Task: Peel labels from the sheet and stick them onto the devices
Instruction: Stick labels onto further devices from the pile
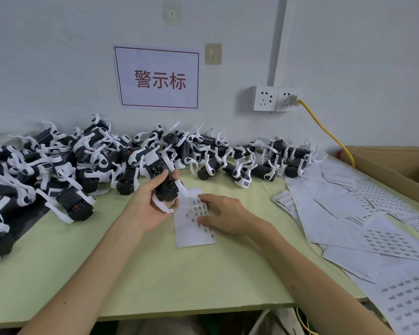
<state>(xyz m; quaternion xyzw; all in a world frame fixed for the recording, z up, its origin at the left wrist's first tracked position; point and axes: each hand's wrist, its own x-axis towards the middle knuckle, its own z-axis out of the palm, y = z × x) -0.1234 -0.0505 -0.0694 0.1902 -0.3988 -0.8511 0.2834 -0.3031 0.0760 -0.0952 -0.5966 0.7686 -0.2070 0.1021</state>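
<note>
Green table (155, 274), left hand (144, 207) gripping one device (163, 187), right hand (228, 213) on one label sheet (191, 236), its grip unclear

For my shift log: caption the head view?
Left hand grips a black-and-white device; right hand touches the label sheet.

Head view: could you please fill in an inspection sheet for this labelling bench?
Surface: pale green tabletop, no spills seen.
Job's things: small white label sheet, flat; heap of black-and-white plastic devices along the wall.
Clutter: loose white label sheets spread right; brown cardboard box beyond.
Grips: left grip holds a single black-and-white device; right grip touches the small sheet, pinch unclear.
Cables: yellow cable plugged into white wall socket.
Surroundings: red-bordered paper sign on white wall.
</note>
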